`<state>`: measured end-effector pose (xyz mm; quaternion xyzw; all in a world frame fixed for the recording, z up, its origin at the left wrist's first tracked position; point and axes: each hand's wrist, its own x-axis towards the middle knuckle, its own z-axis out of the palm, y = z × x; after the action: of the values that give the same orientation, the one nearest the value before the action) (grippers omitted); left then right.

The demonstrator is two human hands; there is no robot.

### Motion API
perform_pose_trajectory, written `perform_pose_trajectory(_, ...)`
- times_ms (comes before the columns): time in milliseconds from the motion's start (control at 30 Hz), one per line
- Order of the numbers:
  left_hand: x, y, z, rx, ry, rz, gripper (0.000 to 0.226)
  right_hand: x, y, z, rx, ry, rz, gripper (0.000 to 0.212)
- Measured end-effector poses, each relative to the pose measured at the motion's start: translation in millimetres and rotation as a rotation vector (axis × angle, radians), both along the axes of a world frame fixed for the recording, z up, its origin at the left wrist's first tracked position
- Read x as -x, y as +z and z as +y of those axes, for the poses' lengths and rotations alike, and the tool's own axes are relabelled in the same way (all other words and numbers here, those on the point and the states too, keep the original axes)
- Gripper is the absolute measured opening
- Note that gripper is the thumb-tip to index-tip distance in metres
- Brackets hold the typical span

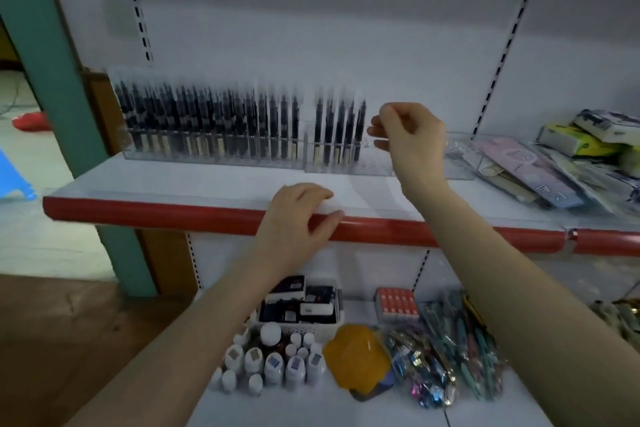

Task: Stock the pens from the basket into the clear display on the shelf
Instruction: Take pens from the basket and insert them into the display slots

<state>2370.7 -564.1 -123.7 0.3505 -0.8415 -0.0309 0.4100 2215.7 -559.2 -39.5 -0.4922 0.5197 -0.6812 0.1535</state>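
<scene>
Two bare forearms were seen nearest the camera, reaching up from the lower corners toward the shelf (173, 184). Left hand (294, 215): laid on the red front edge (173, 215) of the shelf, fingers lightly bent over it, nothing held. Right hand (408, 139): raised in front of the right end of the clear display (346, 166), fingers curled with thumb and fingertips drawn together; whether anything was pinched could not be told because of blur.

Clear display: stood on the shelf against the white back panel (346, 28). Black pens (207, 125) were stood upright in it, packed densely through the left and middle sections; a smaller group of pens (341, 128) was set apart by a gap, just left of the right hand. The display's right end was seen without pens.

Flat stationery packets (526, 170) and boxed items (588, 135) were lain on the same shelf, right of the display.

Lower shelf (363, 409): a white basket (298, 326) of small boxed goods, a cluster of small white bottles (273, 364) in front of it, a yellow object (356, 360), an orange-red pack (396, 305), and bagged coloured pens (457, 347) were noted.
</scene>
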Motion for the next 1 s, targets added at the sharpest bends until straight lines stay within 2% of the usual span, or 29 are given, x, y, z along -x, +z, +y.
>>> perform_pose_trajectory(67,-15.0,-16.6,16.9,0.116,-0.006,0.237,0.033,-17.4,-13.6,35.7,0.029,0.103,-0.074,0.012)
perform_pose_trajectory(167,-41.7,-62.3,40.4,-0.019,0.003,0.345,0.027,-42.0,-64.4,73.9,-0.063,0.238,-0.057,0.012)
perform_pose_trajectory(333,-80.8,-177.2,48.0,-0.540,0.152,0.129,0.012,-74.8,-206.5,84.6,-0.555,0.444,-0.006,0.017)
perform_pose_trajectory(533,-98.1,-323.0,47.6,-0.967,0.246,-0.136,0.020,-86.4,-377.6,71.2,-1.032,0.494,0.088,0.023)
perform_pose_trajectory(667,-94.2,-414.3,58.8,-1.197,0.234,-0.328,0.022,-91.4,-477.2,74.5,-1.341,0.446,-0.074,0.020)
perform_pose_trajectory(767,-88.8,-473.1,67.5,-1.351,0.205,-0.420,0.021,-93.3,-545.1,85.2,-1.502,0.416,-0.111,0.015)
perform_pose_trajectory(867,-84.5,-522.8,77.8,-1.469,0.215,-0.418,0.016,-94.4,-597.9,93.8,-1.614,0.369,-0.058,0.022)
perform_pose_trajectory(933,-81.1,-547.7,85.2,-1.539,0.207,-0.400,0.020,-94.3,-626.2,98.0,-1.655,0.377,0.058,0.033)
perform_pose_trajectory(1000,-77.0,-565.2,89.6,-1.582,0.237,-0.368,0.026,-93.1,-647.7,101.1,-1.687,0.417,0.237,0.035)
